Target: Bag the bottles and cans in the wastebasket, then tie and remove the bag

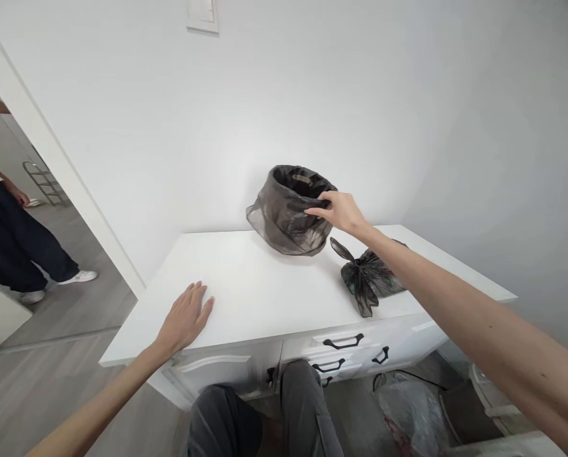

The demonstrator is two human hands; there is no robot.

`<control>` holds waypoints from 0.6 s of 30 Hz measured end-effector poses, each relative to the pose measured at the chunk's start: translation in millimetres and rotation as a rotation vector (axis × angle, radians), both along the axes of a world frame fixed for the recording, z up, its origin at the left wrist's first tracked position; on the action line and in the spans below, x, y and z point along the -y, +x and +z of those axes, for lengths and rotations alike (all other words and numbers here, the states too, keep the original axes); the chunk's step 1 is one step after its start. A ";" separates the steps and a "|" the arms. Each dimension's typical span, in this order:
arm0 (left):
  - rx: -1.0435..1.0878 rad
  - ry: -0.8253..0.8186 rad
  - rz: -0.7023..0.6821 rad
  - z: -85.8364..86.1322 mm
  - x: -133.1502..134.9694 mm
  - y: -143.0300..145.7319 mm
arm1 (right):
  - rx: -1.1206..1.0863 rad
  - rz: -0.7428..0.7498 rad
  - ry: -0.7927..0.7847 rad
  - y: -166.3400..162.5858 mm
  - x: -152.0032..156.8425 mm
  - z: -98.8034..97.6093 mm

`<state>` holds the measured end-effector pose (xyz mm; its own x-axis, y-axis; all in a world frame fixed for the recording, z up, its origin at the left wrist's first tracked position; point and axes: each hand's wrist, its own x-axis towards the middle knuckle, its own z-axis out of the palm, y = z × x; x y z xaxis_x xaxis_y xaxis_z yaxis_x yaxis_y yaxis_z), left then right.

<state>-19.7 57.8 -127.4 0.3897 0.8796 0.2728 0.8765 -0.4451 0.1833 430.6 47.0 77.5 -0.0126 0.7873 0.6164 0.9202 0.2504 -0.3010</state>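
Note:
My right hand (336, 212) pinches the near rim of a round, open container wrapped in a dark see-through trash bag (286, 212). The bag is folded over the rim and hangs loosely round the outside, with a corner sticking out at left. Its opening tilts upward, and most of the container's own surface is hidden under the plastic. To the right lies a tied black trash bag (372, 276), knotted at its left end and partly covered by my right forearm. My left hand (183, 320) rests flat on the white cabinet top (245, 298), fingers spread, holding nothing.
Black handles (343, 343) stick out from the cabinet front near my knees. A clear plastic bag (410, 406) lies on the floor at lower right. Beyond the doorway at left stands another person (14, 235). A light switch (202, 16) is on the wall.

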 end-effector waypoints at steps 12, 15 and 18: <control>-0.010 -0.014 -0.010 -9.1 -3.8 -3.8 | 0.008 -0.325 -0.237 85.3 -5.5 -26.8; -0.008 -0.013 -0.017 -9.2 -4.0 -4.0 | -0.010 -0.364 -0.253 96.2 -8.1 -27.1; 0.014 0.004 -0.017 -11.0 -5.1 -4.2 | 0.018 -0.406 -0.220 104.2 -12.4 -28.3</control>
